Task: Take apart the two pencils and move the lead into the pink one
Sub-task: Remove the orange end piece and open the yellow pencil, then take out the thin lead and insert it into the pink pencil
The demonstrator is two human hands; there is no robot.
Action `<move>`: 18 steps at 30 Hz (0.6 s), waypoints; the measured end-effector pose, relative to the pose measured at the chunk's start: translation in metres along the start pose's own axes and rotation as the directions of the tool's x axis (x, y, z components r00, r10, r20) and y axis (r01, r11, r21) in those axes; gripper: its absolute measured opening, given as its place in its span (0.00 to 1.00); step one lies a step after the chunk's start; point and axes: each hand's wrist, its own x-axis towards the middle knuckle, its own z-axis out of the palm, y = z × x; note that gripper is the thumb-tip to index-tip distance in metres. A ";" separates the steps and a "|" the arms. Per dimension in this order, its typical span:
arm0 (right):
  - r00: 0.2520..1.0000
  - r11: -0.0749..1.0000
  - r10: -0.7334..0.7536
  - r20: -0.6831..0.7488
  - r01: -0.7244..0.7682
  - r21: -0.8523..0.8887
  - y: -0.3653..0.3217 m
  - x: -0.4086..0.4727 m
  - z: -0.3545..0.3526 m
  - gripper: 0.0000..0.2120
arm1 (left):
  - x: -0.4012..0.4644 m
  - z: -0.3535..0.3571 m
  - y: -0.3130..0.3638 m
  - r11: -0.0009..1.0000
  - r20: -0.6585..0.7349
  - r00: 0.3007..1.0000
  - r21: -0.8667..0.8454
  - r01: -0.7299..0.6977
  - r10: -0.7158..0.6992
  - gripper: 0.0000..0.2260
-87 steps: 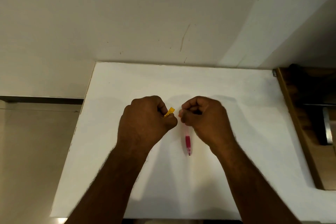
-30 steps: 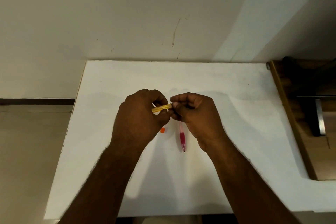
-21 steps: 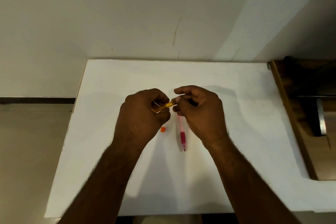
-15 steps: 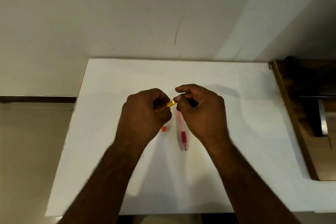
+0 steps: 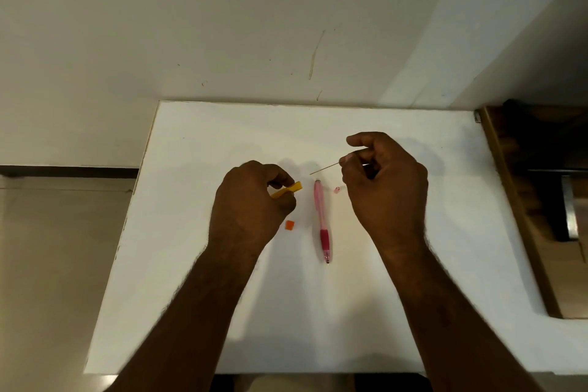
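Head view, the only one supplied. I am looking down on a white rectangular tabletop (image 5: 397, 312) with both bare hands raised over it.

The right hand (image 5: 386, 188) is curled, and its thumb and forefinger are pinching a thin dark stick of pencil lead (image 5: 325, 168); the free end is pointing left and slightly toward me. The left hand (image 5: 249, 210) is closed around a yellow plastic pencil barrel (image 5: 286, 191), whose open end is sticking out to the right.

The pink translucent mechanical pencil with a darker pink grip (image 5: 322, 219) is lying flat between the two hands, touching neither. Its long axis is running away from me; the tip is nearest me and the back end farthest, just below the lead's free end. A small pink cap (image 5: 337, 190) is lying just beside that back end, a small orange cap (image 5: 289, 225) to the pencil's left.

My judgement: the coming move is turning on bringing the lead, now lying crosswise, into line with the pink barrel's far opening. The right hand is nearer that opening. The lead is looking brittle; a skewed entry risks snapping it.
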 end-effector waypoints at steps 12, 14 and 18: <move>0.998 0.998 0.043 0.053 -0.045 0.038 0.000 -0.002 0.003 0.10 | 0.001 0.009 -0.004 0.975 0.019 1.000 0.222 -0.018 0.014 0.08; 0.996 0.998 0.046 0.071 -0.049 0.043 0.001 -0.001 0.003 0.10 | 0.001 0.008 -0.005 0.973 0.018 0.999 0.225 -0.043 0.040 0.10; 0.992 0.997 0.058 0.113 -0.062 0.040 0.003 -0.002 0.005 0.10 | 0.004 0.004 -0.001 0.994 -0.001 0.996 0.065 -0.089 0.089 0.15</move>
